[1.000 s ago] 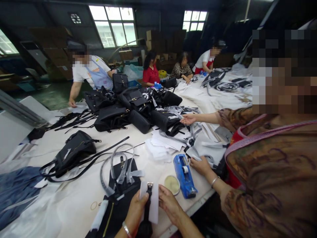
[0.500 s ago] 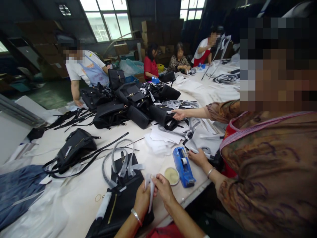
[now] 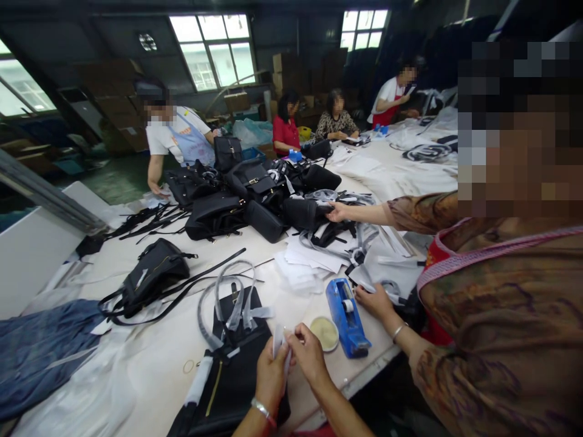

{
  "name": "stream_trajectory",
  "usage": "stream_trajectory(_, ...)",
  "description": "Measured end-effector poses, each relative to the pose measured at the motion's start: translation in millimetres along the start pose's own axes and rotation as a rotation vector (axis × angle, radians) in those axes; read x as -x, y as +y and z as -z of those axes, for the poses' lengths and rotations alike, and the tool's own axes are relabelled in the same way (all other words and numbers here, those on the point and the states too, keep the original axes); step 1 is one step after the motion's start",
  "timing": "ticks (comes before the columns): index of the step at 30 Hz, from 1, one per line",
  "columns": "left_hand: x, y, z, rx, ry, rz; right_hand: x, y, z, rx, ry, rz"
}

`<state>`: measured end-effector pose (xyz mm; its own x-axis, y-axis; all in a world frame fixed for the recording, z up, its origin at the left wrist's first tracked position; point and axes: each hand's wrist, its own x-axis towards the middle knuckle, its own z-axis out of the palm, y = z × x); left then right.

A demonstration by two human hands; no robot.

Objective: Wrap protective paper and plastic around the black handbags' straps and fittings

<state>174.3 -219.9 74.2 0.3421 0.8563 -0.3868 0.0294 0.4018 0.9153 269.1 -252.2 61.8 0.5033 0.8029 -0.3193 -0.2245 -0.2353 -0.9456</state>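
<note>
My left hand (image 3: 271, 371) is closed around a folded white strip (image 3: 277, 341), which looks like paper or thin foam. At the strip's upper part, my right hand (image 3: 308, 353) pinches with thumb and finger; a tiny gold-coloured bit shows there, too small to name. Beneath both hands lies a black backpack (image 3: 246, 370) with a gold zipper and a white-wrapped part at its left side. Its handles (image 3: 224, 300), wrapped in clear plastic, loop up at the far end. To the right of my hands sit a round dish (image 3: 324, 334) of yellowish stuff and a blue tape dispenser (image 3: 347, 321).
A co-worker at my right reaches across with a hand (image 3: 337, 212) on the heap of black bags (image 3: 262, 209). White sheets (image 3: 310, 258) lie before the heap. Another black bag (image 3: 157, 276) with long straps and a blue cloth (image 3: 45, 352) are at left. Several people stand or sit beyond.
The whole view has shifted, so things sit slightly further right and lower. My hands stay on the white strip, its lower end now less visible. The co-worker's far hand is still at the bags.
</note>
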Motion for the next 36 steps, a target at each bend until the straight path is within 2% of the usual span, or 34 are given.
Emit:
stream_trajectory(3, -3, 1, 2.2, 0.055, -0.046, 0.087, -4, -1, 12, -0.109, -0.171, -0.033)
stream_trajectory(5, -4, -1, 3.9, 0.06, -0.096, 0.087, -6, -2, 21, -0.163, -0.212, -0.038)
stream_trajectory(10, -6, -11, 2.8, 0.003, -0.114, 0.043, -9, 0, 26, -0.116, -0.138, -0.046)
stream_trajectory(16, 1, -5, -2.5, -0.322, -0.064, -0.149, -9, 10, 27, -0.054, -0.037, -0.06)
stream_trajectory(22, 12, 0, -3.6, -0.594, -0.111, -0.263, -6, 15, 30, -0.108, -0.006, -0.125)
stream_trajectory(30, 7, -14, 1.1, -0.773, -0.175, -0.315, -5, 21, 25, -0.313, 0.039, -0.292)
stream_trajectory(36, 5, -21, 3.5, -0.918, -0.149, -0.466, 1, 19, 25, -0.332, 0.05, -0.236)
